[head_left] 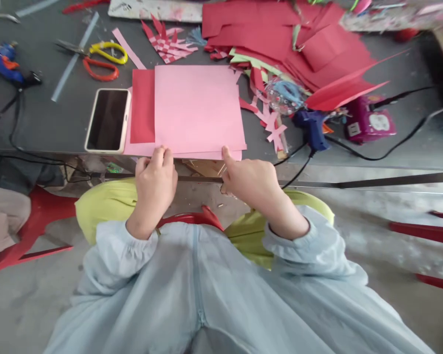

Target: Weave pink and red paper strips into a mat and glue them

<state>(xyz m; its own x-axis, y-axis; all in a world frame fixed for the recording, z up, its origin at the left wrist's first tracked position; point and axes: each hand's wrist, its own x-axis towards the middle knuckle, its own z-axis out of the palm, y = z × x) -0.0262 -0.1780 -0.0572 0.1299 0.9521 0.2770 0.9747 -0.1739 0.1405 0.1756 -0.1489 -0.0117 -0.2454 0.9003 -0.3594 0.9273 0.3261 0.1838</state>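
Note:
A large sheet of pink paper [199, 105] lies at the near edge of the table, over a red sheet [142, 108] and more pink paper whose edges show beneath it. My left hand [157, 179] is closed at the sheet's near left corner, fingertips on its edge. At the near right corner, my right hand [251, 182] has its index finger along the edge and the other fingers curled below; its thumb is mostly hidden. Left of the stack is a phone [108, 120] with a dark screen.
Scissors [99, 59] with yellow and orange handles lie back left. A pile of red paper [266, 44] covers the back right. Paper scraps [276, 130], a blue glue gun [312, 129] and its cable are at right. A red chair [40, 226] stands at left.

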